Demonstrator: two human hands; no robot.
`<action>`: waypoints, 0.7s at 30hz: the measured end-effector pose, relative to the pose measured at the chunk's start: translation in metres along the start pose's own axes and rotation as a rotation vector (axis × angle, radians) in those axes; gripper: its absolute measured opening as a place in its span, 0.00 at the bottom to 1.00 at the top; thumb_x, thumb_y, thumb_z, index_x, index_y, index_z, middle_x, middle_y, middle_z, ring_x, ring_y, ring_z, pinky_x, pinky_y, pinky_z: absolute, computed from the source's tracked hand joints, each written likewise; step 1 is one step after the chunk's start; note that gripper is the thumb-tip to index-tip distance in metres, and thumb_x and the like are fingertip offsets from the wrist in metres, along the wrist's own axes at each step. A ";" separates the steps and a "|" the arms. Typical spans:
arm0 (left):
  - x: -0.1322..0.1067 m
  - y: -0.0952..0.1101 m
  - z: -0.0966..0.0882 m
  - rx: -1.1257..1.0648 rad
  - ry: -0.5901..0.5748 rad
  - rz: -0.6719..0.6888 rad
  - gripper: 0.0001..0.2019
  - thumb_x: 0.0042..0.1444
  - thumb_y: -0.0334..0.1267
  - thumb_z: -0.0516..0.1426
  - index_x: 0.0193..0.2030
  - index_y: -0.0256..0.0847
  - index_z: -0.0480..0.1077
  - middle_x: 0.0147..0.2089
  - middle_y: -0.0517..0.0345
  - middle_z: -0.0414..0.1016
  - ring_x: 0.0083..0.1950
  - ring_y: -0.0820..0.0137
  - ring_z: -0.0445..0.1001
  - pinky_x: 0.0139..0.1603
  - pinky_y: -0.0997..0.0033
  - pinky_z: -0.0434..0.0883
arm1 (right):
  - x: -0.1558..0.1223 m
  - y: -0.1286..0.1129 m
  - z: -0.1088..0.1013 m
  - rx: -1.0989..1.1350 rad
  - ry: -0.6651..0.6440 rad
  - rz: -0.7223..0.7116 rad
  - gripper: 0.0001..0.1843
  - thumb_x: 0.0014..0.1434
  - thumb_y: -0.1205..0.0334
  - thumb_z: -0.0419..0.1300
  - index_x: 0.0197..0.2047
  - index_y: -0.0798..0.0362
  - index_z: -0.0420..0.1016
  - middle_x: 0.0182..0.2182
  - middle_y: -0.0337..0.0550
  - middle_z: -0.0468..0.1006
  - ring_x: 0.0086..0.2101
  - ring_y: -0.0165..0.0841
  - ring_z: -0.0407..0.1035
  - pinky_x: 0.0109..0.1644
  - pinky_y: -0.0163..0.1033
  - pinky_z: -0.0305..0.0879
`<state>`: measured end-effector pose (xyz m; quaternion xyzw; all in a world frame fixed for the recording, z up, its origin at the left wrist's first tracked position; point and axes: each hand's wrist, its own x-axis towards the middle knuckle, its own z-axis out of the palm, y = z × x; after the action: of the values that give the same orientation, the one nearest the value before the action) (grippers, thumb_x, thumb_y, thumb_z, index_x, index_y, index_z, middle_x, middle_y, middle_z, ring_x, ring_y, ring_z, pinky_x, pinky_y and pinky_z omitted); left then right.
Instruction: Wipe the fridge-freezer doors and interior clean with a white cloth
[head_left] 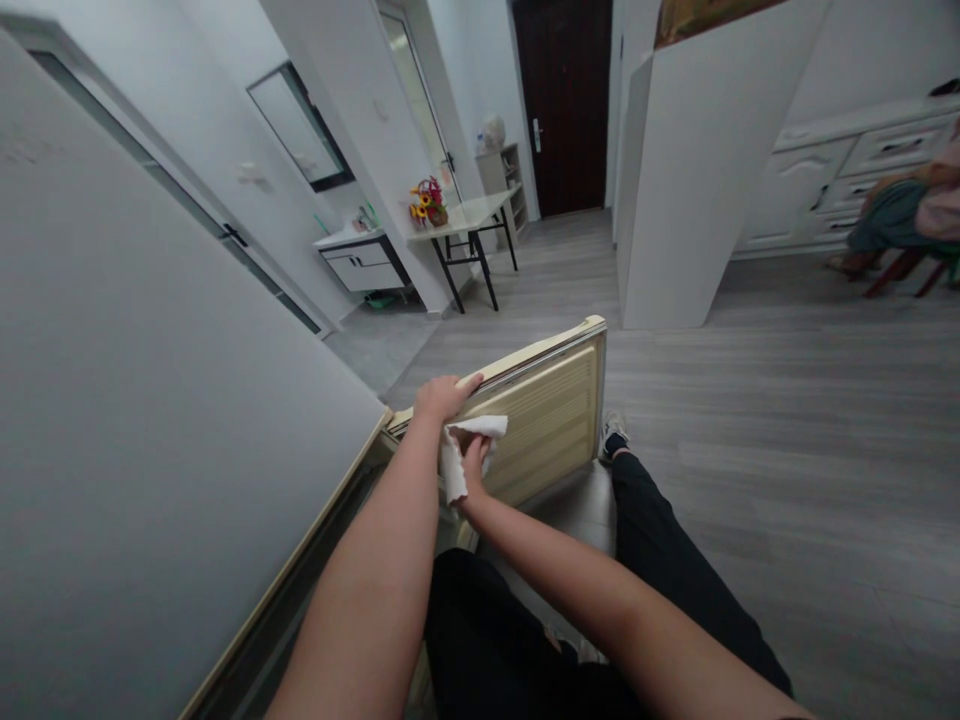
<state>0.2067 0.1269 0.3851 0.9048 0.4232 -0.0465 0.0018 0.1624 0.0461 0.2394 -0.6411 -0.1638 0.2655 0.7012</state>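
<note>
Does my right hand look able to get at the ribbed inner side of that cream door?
Likely yes: the right hand, holding a white wipe, is close to the inner side of the cream door, and nothing but the wipe seems in between. The left hand lies on the top edge.

The white sheet (453,470) is soft and matt with a wavy edge, paper or thin cloth, hard to tell which. The cream door (551,425) looks like smooth plastic, moulded with shallow ribs. Grey wood-grain planks with a low sheen cover the floor (787,430). The desk (480,212) has a glossy top, the dark door (564,90) looks like wood with a shiny metal handle (536,135), and the trousers (675,560) are matt black cloth
</note>
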 end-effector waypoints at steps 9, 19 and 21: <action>-0.009 0.000 0.002 -0.038 0.016 0.001 0.46 0.61 0.74 0.35 0.53 0.42 0.80 0.56 0.38 0.81 0.57 0.46 0.78 0.52 0.57 0.72 | 0.094 -0.046 -0.094 -0.197 0.488 -0.023 0.36 0.66 0.45 0.53 0.67 0.62 0.58 0.71 0.72 0.50 0.72 0.52 0.42 0.74 0.60 0.42; -0.006 0.000 0.002 -0.041 0.012 0.018 0.48 0.60 0.75 0.33 0.52 0.41 0.81 0.55 0.37 0.81 0.57 0.46 0.78 0.51 0.58 0.72 | 0.197 -0.067 -0.207 -0.238 0.642 -0.185 0.23 0.61 0.55 0.56 0.56 0.57 0.64 0.60 0.64 0.66 0.64 0.49 0.60 0.70 0.54 0.54; -0.005 0.000 0.003 -0.041 0.013 0.014 0.48 0.60 0.75 0.33 0.52 0.41 0.80 0.54 0.37 0.81 0.56 0.46 0.78 0.51 0.58 0.72 | 0.198 -0.068 -0.205 -0.249 0.636 -0.204 0.23 0.61 0.55 0.55 0.56 0.58 0.63 0.60 0.64 0.66 0.64 0.49 0.60 0.70 0.53 0.55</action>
<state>0.2029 0.1230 0.3828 0.9079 0.4175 -0.0318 0.0177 0.4495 -0.0078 0.2591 -0.7524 -0.0316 -0.0408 0.6567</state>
